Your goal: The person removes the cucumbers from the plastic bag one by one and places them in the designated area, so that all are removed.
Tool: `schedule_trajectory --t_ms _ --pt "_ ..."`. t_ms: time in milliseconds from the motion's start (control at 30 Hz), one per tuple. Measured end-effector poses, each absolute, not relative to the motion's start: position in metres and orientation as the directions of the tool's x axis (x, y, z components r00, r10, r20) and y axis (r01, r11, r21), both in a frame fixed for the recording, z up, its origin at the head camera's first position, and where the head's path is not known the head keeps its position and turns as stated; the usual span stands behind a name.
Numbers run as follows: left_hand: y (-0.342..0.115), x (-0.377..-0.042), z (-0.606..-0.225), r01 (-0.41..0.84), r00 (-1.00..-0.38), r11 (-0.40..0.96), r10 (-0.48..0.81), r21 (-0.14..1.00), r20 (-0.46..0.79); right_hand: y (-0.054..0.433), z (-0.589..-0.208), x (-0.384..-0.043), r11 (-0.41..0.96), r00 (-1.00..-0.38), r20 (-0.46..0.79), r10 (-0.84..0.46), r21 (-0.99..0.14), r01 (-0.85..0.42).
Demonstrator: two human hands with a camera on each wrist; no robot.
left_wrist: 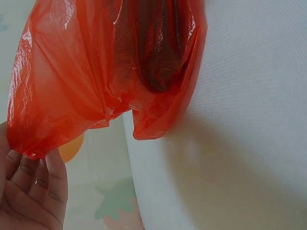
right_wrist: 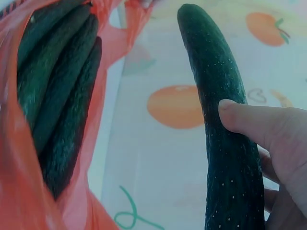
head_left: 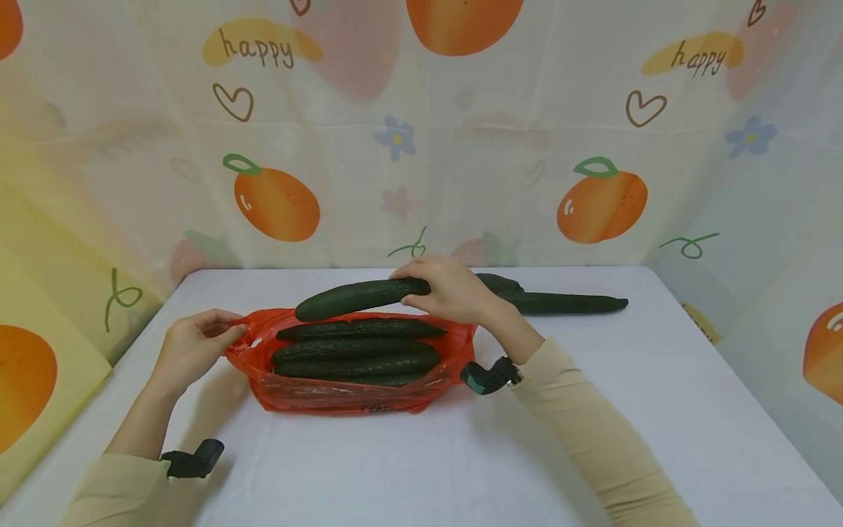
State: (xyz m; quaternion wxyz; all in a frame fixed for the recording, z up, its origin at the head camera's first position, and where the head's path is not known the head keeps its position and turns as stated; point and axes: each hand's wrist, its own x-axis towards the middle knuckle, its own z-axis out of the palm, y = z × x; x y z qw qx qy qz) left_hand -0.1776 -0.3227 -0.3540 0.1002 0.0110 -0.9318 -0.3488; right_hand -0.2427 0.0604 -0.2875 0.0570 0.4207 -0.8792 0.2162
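Observation:
A red plastic bag (head_left: 342, 399) lies on the table with its mouth spread, and several dark green cucumbers (head_left: 356, 350) lie side by side inside. My left hand (head_left: 191, 348) pinches the bag's left edge between thumb and fingers; the left wrist view shows the fingertips at the gathered red plastic (left_wrist: 53, 110). Above the bag's far rim, my right hand (head_left: 444, 289) grips one cucumber (head_left: 356, 297) near its right end, its other end pointing left. In the right wrist view the thumb presses on the near side of this cucumber (right_wrist: 220, 96), with fingers behind it.
Behind the right hand, more cucumbers (head_left: 573, 303) lie on the white tabletop (head_left: 395, 468), partly hidden by that hand. A printed cloth (head_left: 435, 183) hangs behind the table and along both sides. Both wrists wear small black cameras.

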Motion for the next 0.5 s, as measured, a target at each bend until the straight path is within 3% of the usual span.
schedule_trajectory --t_ms 500 --pt "-0.324 -0.177 -0.355 0.061 -0.977 0.752 -0.09 0.657 0.193 0.114 -0.295 -0.26 0.535 -0.644 0.382 -0.663 -0.359 -0.765"
